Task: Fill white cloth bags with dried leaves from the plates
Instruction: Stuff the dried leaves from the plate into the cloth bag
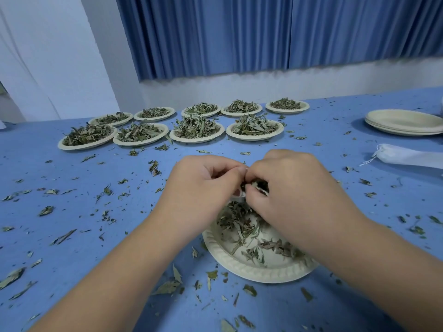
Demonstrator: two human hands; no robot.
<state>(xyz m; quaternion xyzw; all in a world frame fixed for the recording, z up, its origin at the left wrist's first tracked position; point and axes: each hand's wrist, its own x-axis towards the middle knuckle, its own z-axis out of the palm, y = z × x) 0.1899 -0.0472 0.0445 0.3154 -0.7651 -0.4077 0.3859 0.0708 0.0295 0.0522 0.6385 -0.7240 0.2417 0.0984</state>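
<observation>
Mostly hidden: bag (241, 194) in left hand (203, 188), leaves (257, 185) in right hand (294, 188).

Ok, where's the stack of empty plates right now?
In the head view, the stack of empty plates sits at the far right of the table, just behind the white cloth bag and right of the leaf-filled plates.

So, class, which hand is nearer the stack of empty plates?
Right. The right hand, pinching dried leaves, has the stack of empty plates far off to its right; the left hand sits beside it on the side away from the stack.
</observation>
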